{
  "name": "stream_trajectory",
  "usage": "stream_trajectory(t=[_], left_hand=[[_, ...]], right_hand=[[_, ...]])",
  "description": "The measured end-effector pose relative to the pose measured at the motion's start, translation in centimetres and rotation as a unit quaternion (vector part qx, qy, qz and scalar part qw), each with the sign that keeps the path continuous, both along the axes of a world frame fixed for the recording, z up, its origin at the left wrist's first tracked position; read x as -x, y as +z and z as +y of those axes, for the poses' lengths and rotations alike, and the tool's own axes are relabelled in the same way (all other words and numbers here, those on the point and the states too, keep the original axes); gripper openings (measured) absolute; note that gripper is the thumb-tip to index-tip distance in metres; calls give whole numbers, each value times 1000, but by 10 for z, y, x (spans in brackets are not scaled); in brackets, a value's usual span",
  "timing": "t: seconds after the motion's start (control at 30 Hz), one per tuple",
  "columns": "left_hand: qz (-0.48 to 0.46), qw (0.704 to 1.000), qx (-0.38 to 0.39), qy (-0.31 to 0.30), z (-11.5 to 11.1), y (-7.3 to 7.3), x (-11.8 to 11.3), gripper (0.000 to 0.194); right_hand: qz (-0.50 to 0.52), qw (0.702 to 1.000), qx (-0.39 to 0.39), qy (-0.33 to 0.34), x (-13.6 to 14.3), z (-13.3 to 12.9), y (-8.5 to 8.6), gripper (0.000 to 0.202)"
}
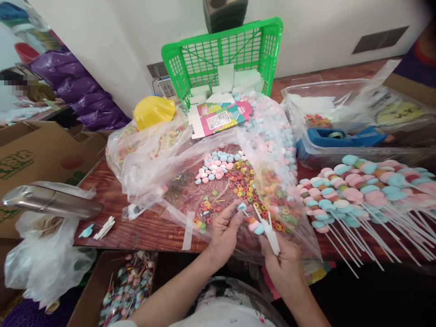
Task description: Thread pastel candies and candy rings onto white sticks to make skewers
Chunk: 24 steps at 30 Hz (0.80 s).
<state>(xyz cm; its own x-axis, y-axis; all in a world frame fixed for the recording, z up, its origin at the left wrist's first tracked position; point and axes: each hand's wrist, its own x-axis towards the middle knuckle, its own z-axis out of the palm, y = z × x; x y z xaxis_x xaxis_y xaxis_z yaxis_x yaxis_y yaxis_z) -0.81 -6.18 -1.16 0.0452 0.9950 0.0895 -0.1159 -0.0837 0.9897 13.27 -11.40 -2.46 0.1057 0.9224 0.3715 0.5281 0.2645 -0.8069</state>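
My left hand (223, 234) pinches a small pale-blue candy (241, 206) between thumb and fingertips. In my right hand (284, 261) are several white sticks (271, 237) and a partly threaded candy skewer (255, 225) with pink, orange and blue pieces on it. The skewer's tip points toward the blue candy; whether they touch I cannot tell. Beneath both hands lies a clear plastic sheet (177, 200). On it are a pile of pink, blue and white candies (216, 165) and a spread of coloured ring-shaped candies (243, 181).
Finished candy skewers (354, 195) are heaped at the right, before a clear bin (344, 156) with a blue tape dispenser (344, 136). A green basket (221, 45) stands behind. A steel flask (54, 202) lies left. Below, a carton (90, 290) holds more candy skewers.
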Motion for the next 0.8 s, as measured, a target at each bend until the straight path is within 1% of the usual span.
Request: stream_trajectory(t=[0.03, 0.07, 0.1, 0.17, 0.23, 0.27, 0.3, 0.33, 0.4, 0.5, 0.57, 0.63, 0.67, 0.73, 0.77, 0.8], left_hand=[[-31, 999, 32, -1, -3, 1, -4, 36], [-41, 998, 40, -6, -6, 2, -6, 36], [-28, 999, 24, -15, -8, 5, -7, 35], [42, 996, -66, -43, -10, 13, -5, 32], [126, 972, -179, -85, -10, 20, 0, 33], [163, 956, -221, -100, -9, 22, 2, 34], [195, 943, -247, -107, -8, 23, 4, 35], [221, 935, -257, -106, -8, 22, 6, 35], [256, 930, -242, -101, -9, 19, 6, 34], [260, 935, -213, -118, -15, 13, 4, 33], [260, 932, -218, -131, -16, 11, 4, 33], [281, 923, -232, -123, -11, 10, 10, 35], [304, 918, -232, -105, -5, 11, 15, 36], [377, 897, -225, -48, 9, 11, 27, 39], [423, 877, -226, -28, 16, 11, 32, 37], [466, 854, -232, -26, 23, 10, 37, 32]], right_hand=[[5, 1000, -3, -3, 1, 0, 0, 22], [8, 1000, -5, -3, 2, -1, -1, 22], [12, 1000, -5, -2, 2, -1, -2, 22], [20, 1000, -3, 1, 2, -1, -5, 22], [27, 1000, 6, 2, 0, -1, -7, 21], [30, 999, 11, 1, -1, -1, -8, 21], [36, 999, 18, 0, -1, -2, -9, 21], [44, 999, 27, -1, -2, -2, -9, 21], [63, 997, 44, -6, -1, -3, -10, 22], [75, 996, 52, -8, 2, -3, -11, 22], [73, 996, 48, -6, 3, -1, -12, 23], [71, 996, 53, -12, -1, 1, -11, 24], [69, 996, 57, -18, -5, 3, -9, 24], [62, 995, 68, -31, -13, 5, -6, 25], [57, 995, 72, -36, -17, 5, -4, 25], [51, 996, 71, -37, -20, 6, -2, 25]])
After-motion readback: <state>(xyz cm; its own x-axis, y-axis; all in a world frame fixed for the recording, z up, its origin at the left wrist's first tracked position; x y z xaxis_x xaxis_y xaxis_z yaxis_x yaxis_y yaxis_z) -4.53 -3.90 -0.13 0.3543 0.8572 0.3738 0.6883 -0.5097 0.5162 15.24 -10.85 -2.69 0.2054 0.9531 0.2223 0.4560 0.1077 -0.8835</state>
